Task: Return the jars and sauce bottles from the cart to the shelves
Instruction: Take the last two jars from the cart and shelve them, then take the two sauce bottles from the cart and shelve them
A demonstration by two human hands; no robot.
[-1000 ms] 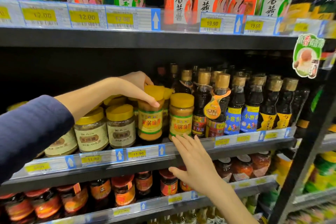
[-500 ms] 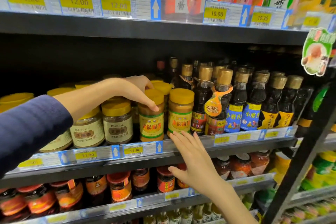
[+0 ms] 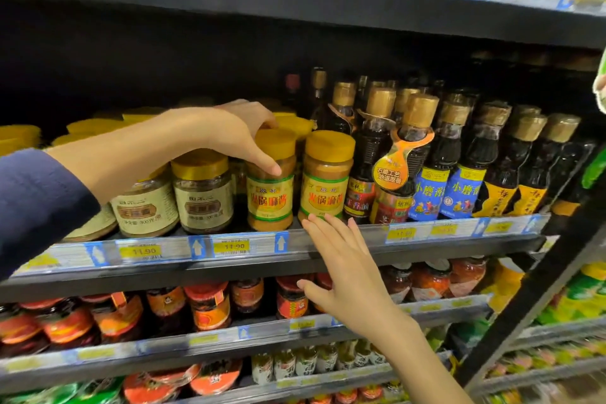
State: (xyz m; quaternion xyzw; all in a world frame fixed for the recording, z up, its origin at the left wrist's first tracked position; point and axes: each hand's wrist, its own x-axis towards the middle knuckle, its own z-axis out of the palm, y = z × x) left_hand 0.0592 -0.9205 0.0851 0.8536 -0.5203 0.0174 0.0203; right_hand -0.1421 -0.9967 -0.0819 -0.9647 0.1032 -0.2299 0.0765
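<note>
- The left hand (image 3: 229, 138) holds a jar (image 3: 270, 193) from the top. The thumb presses on the jar's shoulder and the other fingers curl over the yellow lid (image 3: 277, 143).
- The jar stands straight up, right above the 11.90 price tag (image 3: 231, 246). Its bottom looks like it is on the shelf.
- The right hand (image 3: 347, 275) is wide open and holds nothing. It is below and to the right of the price tag, with straight fingers reaching up to the shelf edge. It is hard to tell if the fingertips touch anything.
- A twin jar (image 3: 324, 180) stands above and to the right of the price tag, just beside the held jar. Dark bottles (image 3: 423, 174) stand further right of the tag.
- Short jars (image 3: 203, 193) with pale labels stand above and to the left of the tag.
- The jar is full of thick brown paste, so it is likely heavy for its size.
- Its side looks hard and smooth, so it could slip. It may be glass or plastic; the view does not tell.
- A hold on the lid alone could let it turn or tip. A hold round the middle, on the label, would likely be safer.
- A bump could knock over the twin jar.
</note>
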